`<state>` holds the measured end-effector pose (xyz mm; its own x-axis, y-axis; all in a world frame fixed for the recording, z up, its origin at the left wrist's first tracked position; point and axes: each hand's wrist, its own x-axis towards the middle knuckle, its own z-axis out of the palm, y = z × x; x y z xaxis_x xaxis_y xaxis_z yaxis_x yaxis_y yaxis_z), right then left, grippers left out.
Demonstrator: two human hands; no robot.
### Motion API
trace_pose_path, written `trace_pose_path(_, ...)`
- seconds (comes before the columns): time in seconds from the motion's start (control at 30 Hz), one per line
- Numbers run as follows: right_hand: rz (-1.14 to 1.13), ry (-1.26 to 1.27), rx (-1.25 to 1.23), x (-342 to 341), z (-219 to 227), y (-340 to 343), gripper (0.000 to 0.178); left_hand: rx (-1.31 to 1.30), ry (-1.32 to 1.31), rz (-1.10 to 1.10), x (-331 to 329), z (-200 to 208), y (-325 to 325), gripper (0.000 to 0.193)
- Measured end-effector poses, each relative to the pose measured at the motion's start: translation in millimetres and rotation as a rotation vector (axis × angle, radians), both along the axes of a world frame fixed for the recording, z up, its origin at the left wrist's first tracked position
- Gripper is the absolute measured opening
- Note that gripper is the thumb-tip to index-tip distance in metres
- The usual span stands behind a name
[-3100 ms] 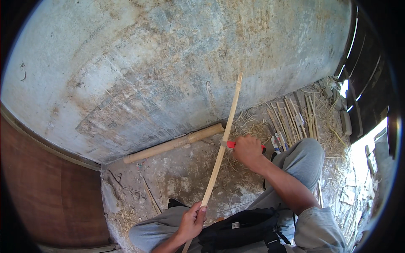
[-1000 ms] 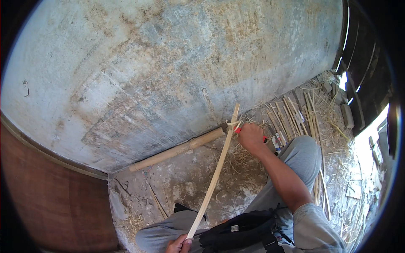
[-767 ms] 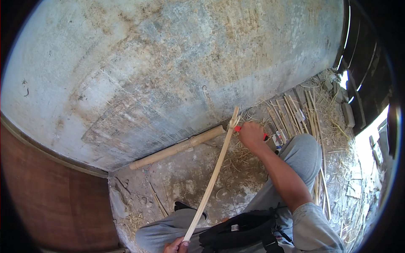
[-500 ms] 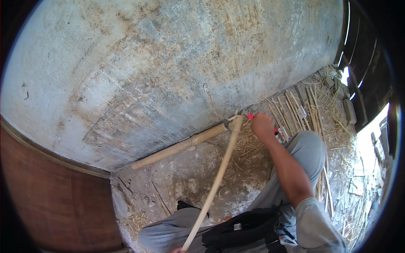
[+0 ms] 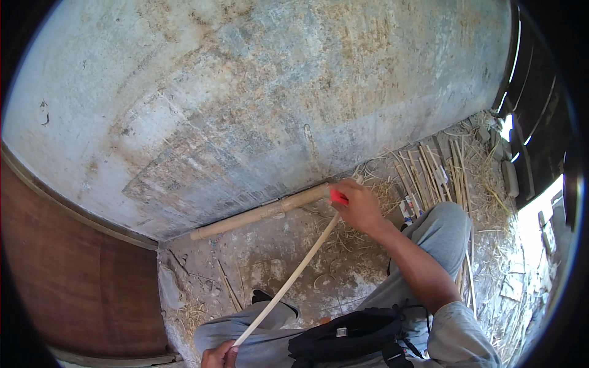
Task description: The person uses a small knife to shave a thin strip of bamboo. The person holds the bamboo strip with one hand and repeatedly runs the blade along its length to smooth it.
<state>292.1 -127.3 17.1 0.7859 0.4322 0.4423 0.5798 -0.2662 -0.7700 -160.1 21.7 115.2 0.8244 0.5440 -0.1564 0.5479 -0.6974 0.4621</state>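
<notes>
A long pale bamboo strip (image 5: 288,283) slants up from lower left to the middle, over my left leg. Its lower end is held in the closed fingers of my left hand (image 5: 218,356), at the bottom edge of the view. Near the upper end, my right hand (image 5: 361,208) is closed on a small red tool (image 5: 338,196). The red part shows past the thumb side, beside the strip; any blade is hidden or blurred, so its exact kind cannot be made out. The strip's far end is partly covered by the right hand.
A thick bamboo pole (image 5: 261,213) lies along the foot of the stained wall (image 5: 245,110). Several thin bamboo strips (image 5: 429,172) and shavings (image 5: 383,193) lie on the floor at right. A brown wooden panel (image 5: 80,264) stands at left. A black waist bag (image 5: 334,334) rests on my lap.
My right hand has moved left and toward me, with the red tool now against the strip. The strip has been drawn down, and my left hand has come further into view.
</notes>
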Motion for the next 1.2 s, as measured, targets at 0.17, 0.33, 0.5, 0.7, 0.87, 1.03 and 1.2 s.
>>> trace_pose_path(0.17,0.435,-0.003,-0.390,6.6,9.5,-10.3,0.024,0.089,0.072,-0.026,10.9,29.7,13.8,0.019)
trace_pose_path(0.33,0.538,-0.252,-0.382,-11.2,7.6,-16.4,0.027,0.312,0.031,-0.126,19.2,43.7,30.3,0.017)
trace_pose_path(0.5,0.430,-0.504,-0.407,-18.7,2.8,-15.1,0.025,0.563,-0.069,-0.190,33.8,46.1,30.8,0.019)
trace_pose_path(0.7,0.344,-0.572,-0.201,-18.9,4.8,-14.1,0.031,0.809,-0.068,-0.095,39.7,45.3,29.7,0.026)
trace_pose_path(0.87,0.406,-0.433,-0.080,-25.0,9.5,-13.1,0.032,1.189,0.019,0.073,53.1,39.9,23.9,0.033)
trace_pose_path(1.03,0.318,-0.149,0.070,-41.1,3.3,3.6,0.023,0.844,-0.501,0.220,71.5,-1.7,18.7,0.060)
trace_pose_path(1.2,0.367,0.200,0.228,-57.3,13.1,9.3,0.011,0.164,-0.447,-0.061,144.0,-39.3,-3.4,0.058)
